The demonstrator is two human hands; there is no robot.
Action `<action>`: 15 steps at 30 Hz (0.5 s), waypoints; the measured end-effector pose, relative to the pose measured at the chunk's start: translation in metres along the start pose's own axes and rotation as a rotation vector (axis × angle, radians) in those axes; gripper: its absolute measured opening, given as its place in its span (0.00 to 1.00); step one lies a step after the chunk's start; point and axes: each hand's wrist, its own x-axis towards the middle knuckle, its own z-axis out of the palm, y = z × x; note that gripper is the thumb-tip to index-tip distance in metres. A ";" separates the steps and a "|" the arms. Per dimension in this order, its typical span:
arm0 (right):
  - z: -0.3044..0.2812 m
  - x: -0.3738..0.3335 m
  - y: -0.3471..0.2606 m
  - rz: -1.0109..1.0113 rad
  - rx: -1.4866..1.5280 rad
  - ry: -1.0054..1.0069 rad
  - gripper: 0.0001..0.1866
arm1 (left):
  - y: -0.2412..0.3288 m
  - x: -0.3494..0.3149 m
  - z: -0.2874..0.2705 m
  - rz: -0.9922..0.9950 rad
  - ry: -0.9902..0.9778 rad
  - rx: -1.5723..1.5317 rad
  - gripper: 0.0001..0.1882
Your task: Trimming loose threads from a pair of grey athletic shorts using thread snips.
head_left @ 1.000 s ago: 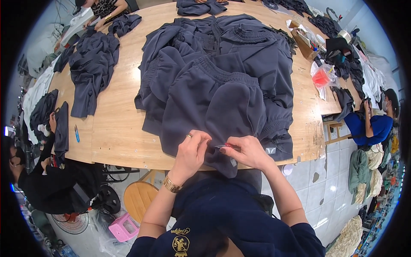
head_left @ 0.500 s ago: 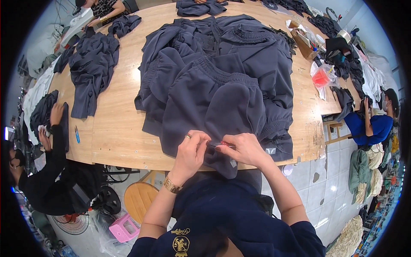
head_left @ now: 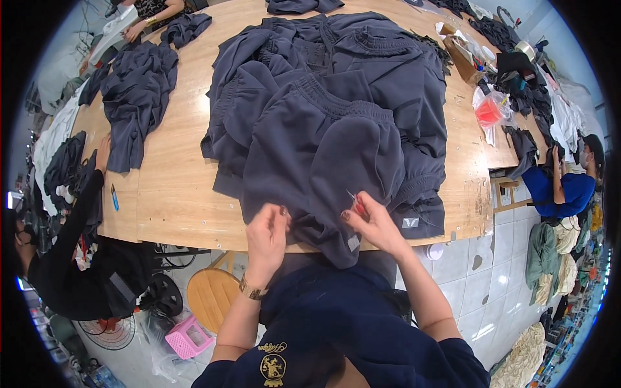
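Hands just split up: a moment ago they were working right next to each other, now the left hand (head_left: 266, 231) is off to one side and the right hand (head_left: 378, 226) to the other, with dark cloth showing between them. Big stuff first: the wooden desk (head_left: 174, 161) has a broad garment pile (head_left: 417, 84) of dark grey pieces spread over it. Nearest the wearer is one dark garment (head_left: 284, 155) on top, gathered waistband (head_left: 314, 92) at the far end, lower end drooping over the desk edge, so its long axis runs roughly straight out from the body.

Key bit of geometry, imo: that garment lies between and beyond both sets of fingers, with the right hand nearer its drooping end. Left thumb and index look pressed together; can't tell if a thread is caught there. Right fingers are pinching what look like small red snips (head_left: 359, 206), tip slanting away and to the left. Tiniest thing: a pale patch (head_left: 353, 243) on the drooping end, just below the right thumb.
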 end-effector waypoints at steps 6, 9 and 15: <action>0.035 -0.012 0.004 -0.104 0.365 0.068 0.11 | 0.010 -0.019 0.022 -0.141 -0.219 -0.114 0.08; 0.036 -0.010 0.008 -0.125 0.350 0.072 0.10 | 0.003 -0.020 0.031 -0.197 -0.225 -0.333 0.07; 0.026 -0.016 -0.015 -0.113 0.142 0.293 0.09 | 0.013 -0.016 0.034 -0.338 -0.258 -0.472 0.06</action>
